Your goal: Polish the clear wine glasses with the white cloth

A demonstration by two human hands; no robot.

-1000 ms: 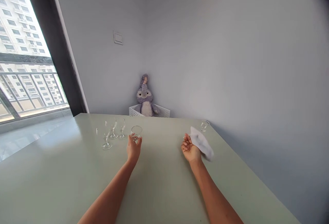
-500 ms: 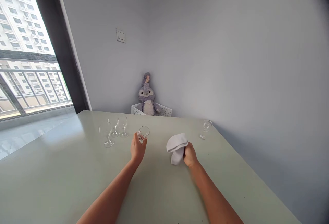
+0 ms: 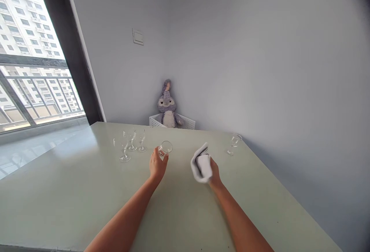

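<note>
My left hand (image 3: 157,165) is closed around a clear stemmed glass (image 3: 167,147), tilted so that its round rim faces up and to the right. The lower part of that glass is hidden behind my fingers. To the right, my right hand (image 3: 214,171) grips a folded white cloth (image 3: 201,165) by its right side, held above the table and slightly blurred. Three more stemmed glasses stand upright left of my left hand: a nearer one (image 3: 124,151), one behind it (image 3: 132,142) and one beside that (image 3: 141,142).
Another stemmed glass (image 3: 233,144) stands near the right edge of the pale green table (image 3: 179,213). Beyond the far edge, a purple plush toy (image 3: 167,107) sits in a white perforated basket (image 3: 187,124). Grey walls meet behind it, and a window is on the left.
The cloth has turned in my right hand, its folds now opening toward the left and upward. My left hand stays on the glass. The whole view has shifted slightly.
</note>
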